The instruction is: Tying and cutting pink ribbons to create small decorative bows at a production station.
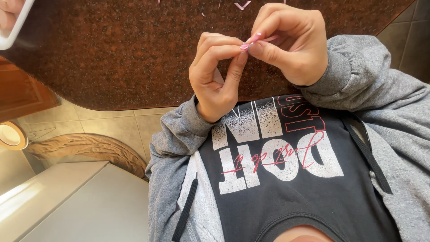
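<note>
Dark printed shirt (277, 179) below; left hand (217, 74) and right hand (291, 42) fingers pinch a pink paper strip (251, 41) taut above the speckled tabletop (112, 54) for folding.

Brightness: even, soft daylight; nothing in the scene is dim.
Light source: it seems to come from the left, where the pale grey flat-topped cabinet (85, 201) carries a bright sheen.
Shadows: faint and soft under the hands on the speckled reddish-brown stone worktop (125, 49).
Glare: a mild washed-out patch on the white rim at the top left corner (13, 31).
Focus: hands and printed shirt are sharp; the corner rim is blurred.
Distortion: wide-angle stretch towards the edges.
</note>
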